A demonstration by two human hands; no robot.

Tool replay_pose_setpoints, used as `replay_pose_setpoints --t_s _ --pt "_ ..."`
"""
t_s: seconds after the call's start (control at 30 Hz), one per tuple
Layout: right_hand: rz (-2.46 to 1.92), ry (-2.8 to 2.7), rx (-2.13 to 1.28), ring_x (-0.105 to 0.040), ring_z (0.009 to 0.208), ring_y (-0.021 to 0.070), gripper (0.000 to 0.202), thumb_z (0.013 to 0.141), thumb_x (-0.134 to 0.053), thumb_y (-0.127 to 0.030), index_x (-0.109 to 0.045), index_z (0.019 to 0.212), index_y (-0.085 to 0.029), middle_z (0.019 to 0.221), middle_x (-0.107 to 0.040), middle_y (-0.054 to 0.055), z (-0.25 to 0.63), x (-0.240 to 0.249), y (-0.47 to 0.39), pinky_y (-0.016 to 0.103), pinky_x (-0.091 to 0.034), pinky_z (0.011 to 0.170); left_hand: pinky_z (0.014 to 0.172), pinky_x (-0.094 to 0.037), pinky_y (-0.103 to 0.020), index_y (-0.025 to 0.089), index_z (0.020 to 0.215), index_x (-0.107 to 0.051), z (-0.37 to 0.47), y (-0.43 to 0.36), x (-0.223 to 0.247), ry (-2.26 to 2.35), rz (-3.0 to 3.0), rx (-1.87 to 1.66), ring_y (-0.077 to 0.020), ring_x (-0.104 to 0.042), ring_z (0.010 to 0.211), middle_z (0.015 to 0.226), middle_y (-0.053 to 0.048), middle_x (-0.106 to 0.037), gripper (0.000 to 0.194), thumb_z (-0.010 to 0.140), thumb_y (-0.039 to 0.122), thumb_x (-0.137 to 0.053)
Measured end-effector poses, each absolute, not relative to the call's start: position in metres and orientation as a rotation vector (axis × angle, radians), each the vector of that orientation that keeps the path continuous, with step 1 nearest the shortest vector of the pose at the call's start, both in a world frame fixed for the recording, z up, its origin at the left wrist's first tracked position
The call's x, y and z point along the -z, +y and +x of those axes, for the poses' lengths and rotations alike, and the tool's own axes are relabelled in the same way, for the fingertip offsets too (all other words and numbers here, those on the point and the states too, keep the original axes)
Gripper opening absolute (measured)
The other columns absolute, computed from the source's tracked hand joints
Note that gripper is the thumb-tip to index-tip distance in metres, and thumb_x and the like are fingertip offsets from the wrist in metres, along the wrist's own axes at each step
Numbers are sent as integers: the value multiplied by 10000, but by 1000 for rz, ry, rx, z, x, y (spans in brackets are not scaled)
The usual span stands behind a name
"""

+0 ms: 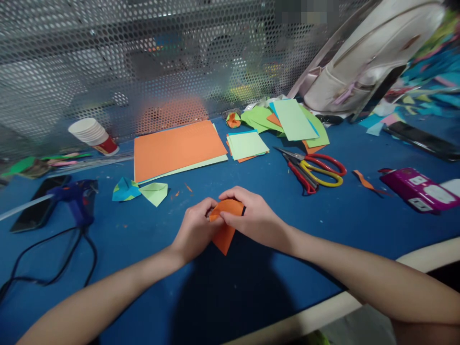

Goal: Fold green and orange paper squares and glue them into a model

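A small folded orange paper (224, 237) is held between both hands above the blue table, its pointed end hanging down toward me. My left hand (196, 230) pinches its left side, with the fingers curled round the edge. On the other side my right hand (253, 215) grips the paper, thumb on its front face and fingers behind the top edge. Beyond the hands lie a large orange sheet (179, 148) on a stack and a smaller pile of pale green squares (247, 144). Folded pale green (155, 192) and blue (125, 189) pieces rest to the left.
Scissors (316, 170) and a purple pack (420, 189) lie right. At left are a blue glue gun (77, 199) with its cable, a phone (39, 206) and stacked paper cups (94, 136). A perforated metal panel (118, 62) and a pale bag (366, 57) stand behind.
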State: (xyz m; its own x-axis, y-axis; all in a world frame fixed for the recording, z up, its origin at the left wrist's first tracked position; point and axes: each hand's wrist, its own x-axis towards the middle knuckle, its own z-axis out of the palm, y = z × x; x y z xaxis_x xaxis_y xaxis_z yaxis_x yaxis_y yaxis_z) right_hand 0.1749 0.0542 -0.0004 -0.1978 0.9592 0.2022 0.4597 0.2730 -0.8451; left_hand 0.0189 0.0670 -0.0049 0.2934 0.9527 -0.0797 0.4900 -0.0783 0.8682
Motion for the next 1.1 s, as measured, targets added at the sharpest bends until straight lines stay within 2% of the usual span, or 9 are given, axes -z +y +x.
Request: replay_pose_setpoints --t_s 0.07,0.17,0.27,0.57,0.77,0.87,0.97,1.1 --pt "-1216 -1912 -690 -588 880 158 178 774 -576 -152 -607 942 -199 934 -643 35 177 1 54 291 -435 780 530 -322 -211 181 647 -550 19 67 4 1282 1784 -691 -110 -445 582 613 31 -538 50 696 184 -560" --pt "-1163 -2050 -454 -588 808 153 86 818 -563 -152 -633 851 -191 842 -663 32 179 1 54 293 -397 749 543 -323 -216 182 618 -532 18 68 4 1231 1945 -708 -106 -437 571 605 30 -522 100 714 161 -544" --pt "-1168 -2120 -347 -584 737 136 129 856 -538 -158 -642 787 -190 770 -672 15 181 3 56 289 -360 717 528 -305 -213 181 604 -502 16 69 6 1206 2047 -684 -94 -410 548 595 38 -495 141 741 147 -517" --pt "-1049 -2263 -279 -601 768 138 237 917 -425 -142 -633 807 -167 777 -688 25 184 5 58 300 -328 754 510 -281 -213 176 554 -445 14 71 6 1196 2014 -565 -87 -373 533 557 51 -453 196 739 146 -501" --pt "-1051 -2307 -230 -586 761 145 226 923 -422 -153 -629 832 -149 773 -671 32 185 6 60 303 -324 744 499 -310 -206 166 609 -561 17 72 -4 1219 1847 -528 -100 -408 553 577 31 -500 123 722 200 -528" --pt "-1052 -2331 -215 -576 756 147 226 921 -422 -148 -627 825 -147 769 -661 35 186 6 60 305 -324 742 522 -338 -209 158 626 -611 17 73 -8 1181 1894 -510 -103 -441 572 610 15 -532 163 742 216 -512" --pt "-1041 -2338 -224 -576 748 150 225 918 -426 -150 -625 813 -148 762 -657 37 187 7 60 310 -330 742 572 -368 -216 153 615 -617 16 75 -9 1166 1913 -510 -111 -485 619 656 -4 -567 189 748 221 -501" --pt "-1060 -2208 -337 -592 816 156 167 909 -445 -164 -610 895 -154 847 -663 48 186 7 59 310 -364 776 527 -340 -211 153 656 -614 14 77 -8 1279 1789 -535 -102 -449 569 609 18 -543 128 716 231 -533"
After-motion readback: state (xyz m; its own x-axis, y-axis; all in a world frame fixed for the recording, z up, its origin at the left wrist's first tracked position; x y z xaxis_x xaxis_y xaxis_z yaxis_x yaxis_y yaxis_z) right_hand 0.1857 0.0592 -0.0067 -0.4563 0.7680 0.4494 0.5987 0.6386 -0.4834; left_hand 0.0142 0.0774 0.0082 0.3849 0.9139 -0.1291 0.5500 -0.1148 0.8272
